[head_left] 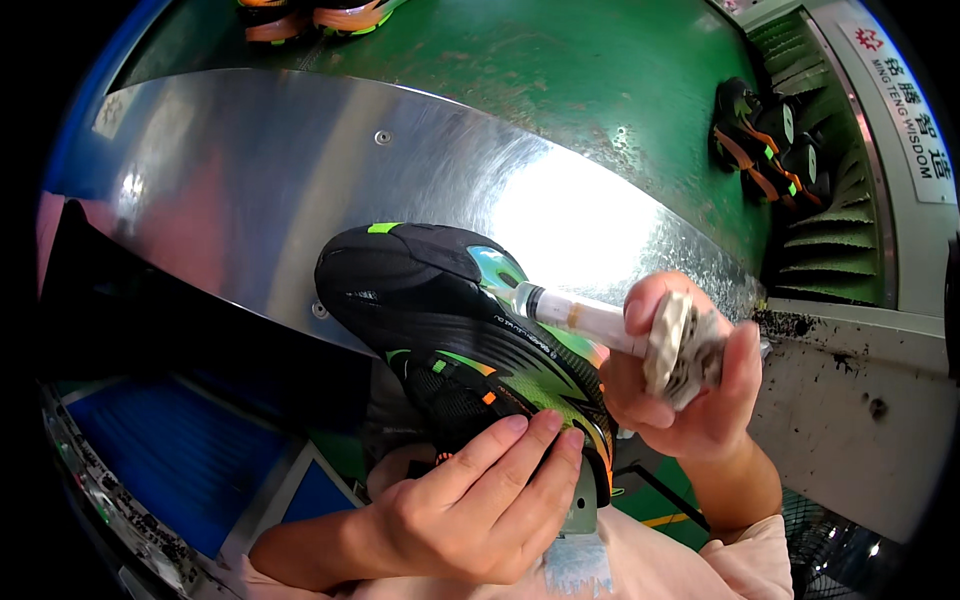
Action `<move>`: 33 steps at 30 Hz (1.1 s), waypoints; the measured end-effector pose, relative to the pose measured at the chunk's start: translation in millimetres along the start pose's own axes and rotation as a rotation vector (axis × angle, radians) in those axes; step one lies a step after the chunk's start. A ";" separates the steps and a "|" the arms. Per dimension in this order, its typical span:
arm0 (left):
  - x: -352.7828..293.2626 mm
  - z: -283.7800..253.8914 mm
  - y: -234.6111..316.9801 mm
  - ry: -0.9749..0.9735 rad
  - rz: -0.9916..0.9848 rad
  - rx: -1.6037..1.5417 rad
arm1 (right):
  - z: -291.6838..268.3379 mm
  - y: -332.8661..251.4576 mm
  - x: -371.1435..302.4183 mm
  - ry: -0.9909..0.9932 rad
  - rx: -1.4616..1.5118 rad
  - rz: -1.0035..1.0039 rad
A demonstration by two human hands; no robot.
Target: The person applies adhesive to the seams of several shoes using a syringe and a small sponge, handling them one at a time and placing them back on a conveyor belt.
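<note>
A black sports shoe [400,290] with green and orange accents lies tilted on its side, toe toward the far left, over the near edge of the metal plate. My left hand [480,500] holds it near the heel, fingers laid over the collar and thumb hidden. In my right hand [700,390] is a clear syringe [590,318], its back end wrapped in a dirty whitish wad [680,350]. The syringe's front end points left and meets the shoe's side near the sole edge. Whether its tip touches there I cannot tell.
Beyond the curved metal plate [330,170] runs a green belt [560,60]. A pair of black and orange shoes [770,145] sits on it by a green strip curtain [840,235]; more shoes [320,18] stand at the far left. Blue panels [180,450] lie at lower left.
</note>
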State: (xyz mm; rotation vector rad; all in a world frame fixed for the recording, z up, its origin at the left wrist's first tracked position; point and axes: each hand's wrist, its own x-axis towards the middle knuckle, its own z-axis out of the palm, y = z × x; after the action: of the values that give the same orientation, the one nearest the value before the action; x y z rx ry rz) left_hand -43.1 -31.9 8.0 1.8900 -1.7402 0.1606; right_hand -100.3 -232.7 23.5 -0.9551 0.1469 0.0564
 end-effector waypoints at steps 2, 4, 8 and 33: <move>-0.4 0.3 -0.6 0.003 -0.001 -0.004 | 12.1 -5.9 -2.7 0.046 -0.203 0.031; -1.3 0.6 0.6 0.009 -0.019 -0.028 | 15.5 -9.1 -10.1 0.064 -0.269 0.079; 5.9 -4.3 2.2 -0.016 -0.009 0.038 | 12.8 -9.1 -26.9 0.117 -0.298 0.123; -60.1 14.8 6.9 0.012 0.060 0.128 | -16.4 14.9 -126.7 0.262 -0.029 0.117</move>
State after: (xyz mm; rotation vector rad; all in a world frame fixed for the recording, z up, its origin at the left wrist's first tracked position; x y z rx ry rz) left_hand -62.8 14.0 -29.1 1.9225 -1.8177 0.3122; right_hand -228.9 -235.4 21.0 -0.9801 0.4451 0.0411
